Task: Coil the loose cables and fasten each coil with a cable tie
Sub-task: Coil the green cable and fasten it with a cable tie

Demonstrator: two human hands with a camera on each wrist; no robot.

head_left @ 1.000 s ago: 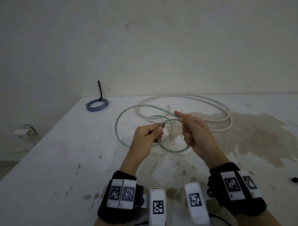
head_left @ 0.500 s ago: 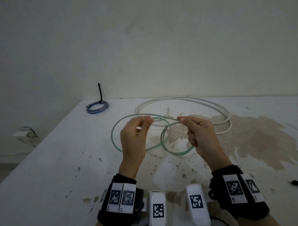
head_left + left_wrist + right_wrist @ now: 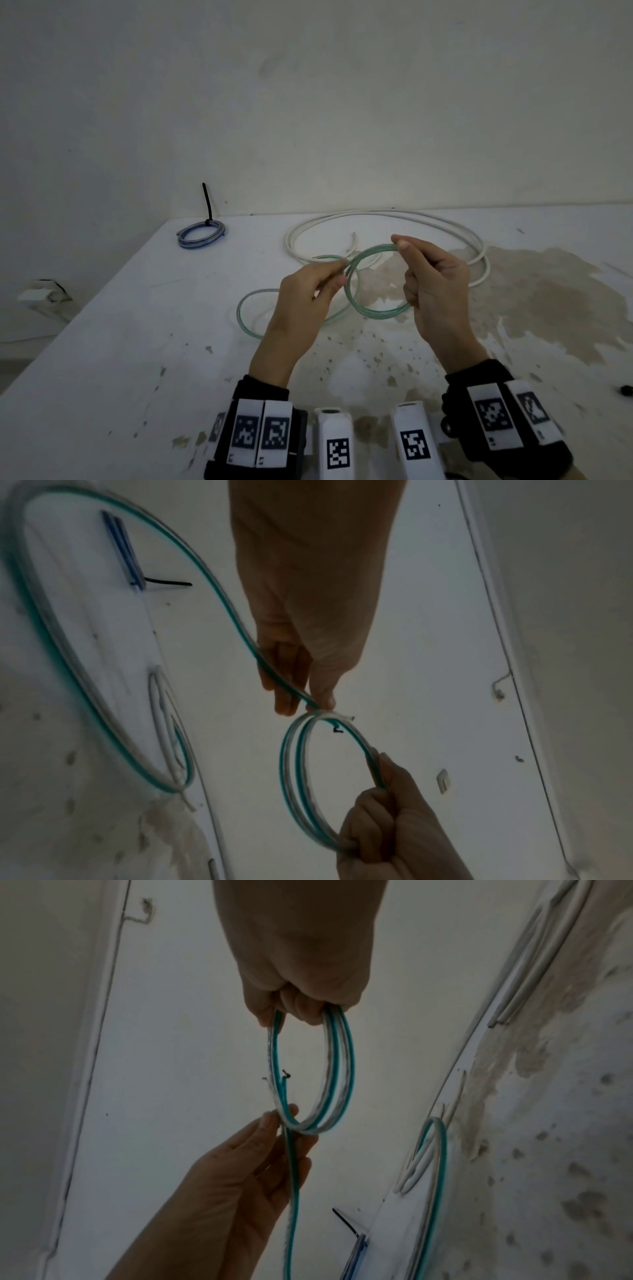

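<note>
A thin green-and-clear cable [image 3: 373, 310] is held above the white table [image 3: 102, 342], partly wound into a small coil [image 3: 294, 783] of two or three turns. My right hand [image 3: 433, 287] grips that coil [image 3: 337, 1053], thumb on top and fingers curled round it. My left hand [image 3: 308, 298] pinches the cable [image 3: 286, 1118] at the coil's left side, where the frayed cable end pokes out. The loose remainder [image 3: 246, 317] loops down onto the table at the left. A long loose white cable [image 3: 445, 224] lies behind the hands.
A blue cable coil [image 3: 200, 233] fastened with a black cable tie [image 3: 206, 204] lies at the table's far left corner, by the wall. A small black item [image 3: 627, 390] sits at the right edge. A large brown stain covers the table's right part.
The green cable has gone from one wide loose loop to a tighter coil in my right hand. My left hand moved in to the coil's left side, and less cable lies on the table.
</note>
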